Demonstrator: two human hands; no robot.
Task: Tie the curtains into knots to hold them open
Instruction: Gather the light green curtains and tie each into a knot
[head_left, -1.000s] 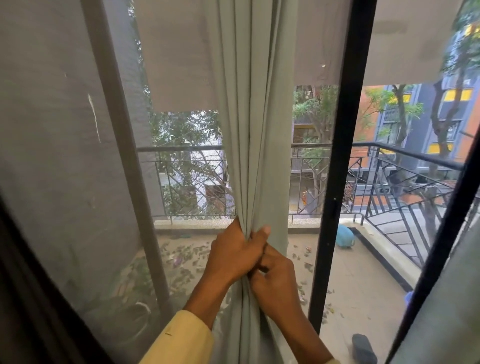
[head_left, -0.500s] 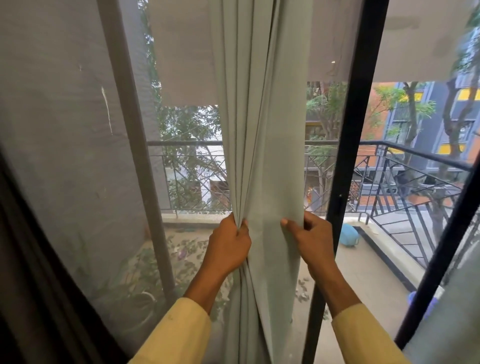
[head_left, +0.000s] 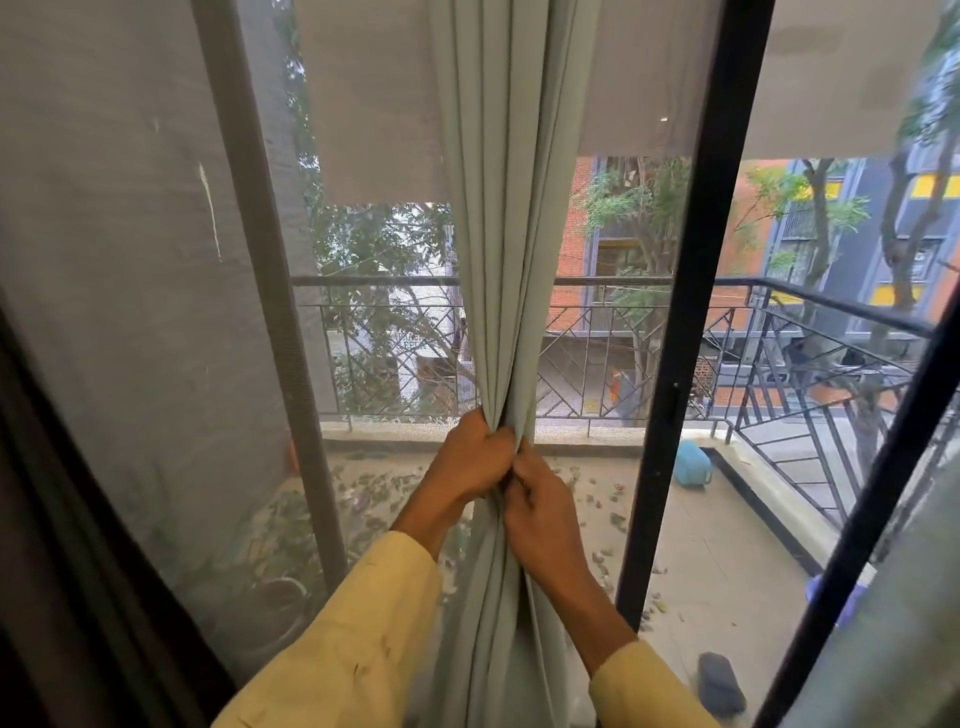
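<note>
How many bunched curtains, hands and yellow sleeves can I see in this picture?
Bunched curtain: 1, pale green
Hands: 2, the left hand and the right hand, both gripping the curtain
Yellow sleeves: 2, the left sleeve and the right sleeve
Total: 5

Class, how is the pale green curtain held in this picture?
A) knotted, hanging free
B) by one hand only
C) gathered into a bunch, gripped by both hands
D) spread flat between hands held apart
C: the left hand and right hand both grip the bunched curtain, side by side; no knot shows.
</note>
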